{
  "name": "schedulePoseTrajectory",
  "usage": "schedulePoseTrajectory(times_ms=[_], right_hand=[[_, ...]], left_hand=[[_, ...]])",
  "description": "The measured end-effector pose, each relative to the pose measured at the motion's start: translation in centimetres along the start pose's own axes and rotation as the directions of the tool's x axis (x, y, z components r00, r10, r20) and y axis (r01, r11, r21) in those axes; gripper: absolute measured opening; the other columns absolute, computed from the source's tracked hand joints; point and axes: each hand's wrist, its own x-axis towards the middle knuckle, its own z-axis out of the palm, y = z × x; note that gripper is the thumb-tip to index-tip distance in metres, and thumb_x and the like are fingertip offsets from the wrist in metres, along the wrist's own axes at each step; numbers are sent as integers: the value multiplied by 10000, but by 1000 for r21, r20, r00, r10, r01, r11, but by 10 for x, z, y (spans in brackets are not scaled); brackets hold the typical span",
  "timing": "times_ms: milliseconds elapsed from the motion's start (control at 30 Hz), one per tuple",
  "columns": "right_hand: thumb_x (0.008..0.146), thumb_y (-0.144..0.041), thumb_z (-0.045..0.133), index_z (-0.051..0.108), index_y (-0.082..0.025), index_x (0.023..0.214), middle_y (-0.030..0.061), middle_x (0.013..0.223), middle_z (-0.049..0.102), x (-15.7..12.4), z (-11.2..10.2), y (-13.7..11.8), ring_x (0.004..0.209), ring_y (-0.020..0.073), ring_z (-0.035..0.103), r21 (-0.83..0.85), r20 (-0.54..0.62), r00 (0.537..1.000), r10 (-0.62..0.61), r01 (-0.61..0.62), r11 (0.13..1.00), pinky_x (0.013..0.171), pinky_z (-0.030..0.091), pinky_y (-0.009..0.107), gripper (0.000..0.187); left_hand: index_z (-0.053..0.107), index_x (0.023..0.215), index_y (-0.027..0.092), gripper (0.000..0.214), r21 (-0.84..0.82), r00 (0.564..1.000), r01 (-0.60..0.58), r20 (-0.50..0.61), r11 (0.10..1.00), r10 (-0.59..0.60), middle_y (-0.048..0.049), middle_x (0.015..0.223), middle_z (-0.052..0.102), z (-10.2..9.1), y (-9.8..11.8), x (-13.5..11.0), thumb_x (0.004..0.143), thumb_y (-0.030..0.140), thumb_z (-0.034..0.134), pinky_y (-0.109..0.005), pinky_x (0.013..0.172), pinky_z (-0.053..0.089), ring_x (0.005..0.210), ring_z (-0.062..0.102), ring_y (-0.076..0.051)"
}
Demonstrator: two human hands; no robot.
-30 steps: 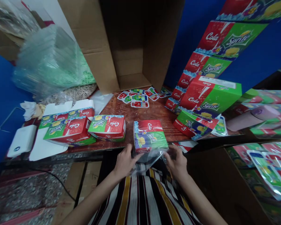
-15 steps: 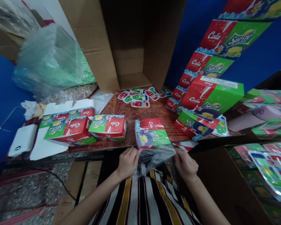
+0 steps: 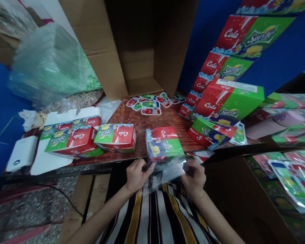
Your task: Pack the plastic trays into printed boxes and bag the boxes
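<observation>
A red and green Cola and Sprite box [image 3: 165, 142] sits at the table's front edge, partly inside a clear plastic bag [image 3: 167, 171] whose loose end hangs toward me. My left hand [image 3: 138, 174] is closed at the bag's left side, thumb near the box's lower corner. On the other side, my right hand [image 3: 194, 177] pinches the bag's right edge. Just left of these lies another printed box [image 3: 115, 137], with a further box [image 3: 72, 140] beside it on white unfolded card [image 3: 49, 156].
A large open carton [image 3: 139, 67] stands at the back. Bottle-shaped stickers [image 3: 151, 103] lie before it. Stacked printed boxes [image 3: 228, 101] rise at the right, near a pinkish cylinder [image 3: 274, 125]. Below right, a carton holds shiny packs [image 3: 292, 183]. A white device [image 3: 21, 154] sits far left.
My right hand has moved left and slightly down, drawing the bag's loose end inward. My left hand's thumb has shifted toward the box. The box stays nearly in place.
</observation>
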Motion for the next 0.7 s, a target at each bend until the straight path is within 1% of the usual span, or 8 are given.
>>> schedulePoseTrajectory(times_ms=[67, 100, 167, 233, 267, 400, 600, 700], right_hand=[[814, -287, 719, 446, -225, 853, -39, 683, 528, -8, 1, -12, 559, 109, 522, 131, 1, 972, 235, -233, 964, 510, 454, 217, 283], [837, -326, 693, 447, -217, 796, -44, 635, 507, -12, 2, -18, 524, 103, 497, 214, 63, 920, 388, -392, 895, 484, 433, 211, 273], [858, -431, 647, 483, -195, 682, -33, 550, 493, -20, 6, -27, 463, 100, 464, 329, 331, 728, 600, -685, 650, 447, 409, 213, 336], [847, -516, 613, 580, -170, 670, 6, 562, 552, -23, 10, -33, 448, 113, 481, 358, 598, 542, 591, -840, 408, 440, 428, 233, 390], [830, -534, 614, 638, -164, 742, 30, 629, 604, -21, 11, -36, 465, 122, 501, 378, 673, 489, 555, -872, 309, 446, 447, 246, 381], [820, -509, 584, 659, -203, 1079, 73, 893, 667, 0, 15, -47, 519, 119, 486, 478, 746, 464, 478, -873, 101, 457, 457, 247, 408], [833, -538, 585, 600, -214, 841, -47, 599, 375, 17, 14, -56, 441, 79, 244, 500, 818, 413, 399, -855, -139, 388, 329, 181, 324], [740, -494, 720, 519, -217, 738, -63, 601, 344, 6, 8, -52, 441, 67, 258, 532, 793, 423, 438, -832, -159, 419, 364, 188, 342]], left_hand=[[473, 636, 197, 361, 12, 999, -11, -31, 1000, 11, 25, 582, 522, -1, 0, 1, 891, 425, 588, -223, 587, 404, 561, 524, -106], [477, 640, 197, 353, 15, 999, -23, -35, 1000, 24, 24, 583, 525, -2, 0, 2, 891, 419, 589, -224, 591, 408, 560, 527, -107], [489, 655, 197, 330, 13, 999, -44, -18, 999, 45, 21, 594, 544, -1, 0, 2, 906, 394, 573, -225, 608, 415, 567, 538, -109], [494, 678, 198, 310, 7, 999, -30, 14, 1000, 30, 16, 616, 569, 0, -1, 1, 928, 373, 545, -227, 623, 418, 585, 559, -112], [495, 692, 198, 303, 2, 999, -10, 31, 1000, 10, 13, 631, 583, 0, -1, 1, 936, 374, 533, -227, 628, 418, 599, 573, -116], [507, 760, 199, 308, -11, 993, 76, 90, 997, -75, 8, 684, 628, 2, -1, 1, 931, 455, 526, -231, 621, 421, 631, 615, -130], [525, 758, 199, 304, -9, 993, 60, 107, 998, -59, -3, 705, 655, 3, 1, 4, 960, 423, 484, -226, 617, 425, 636, 623, -127], [544, 738, 197, 317, 11, 994, -8, 112, 1000, 7, -10, 696, 652, 3, 2, 5, 985, 368, 442, -231, 637, 428, 653, 623, -128]])
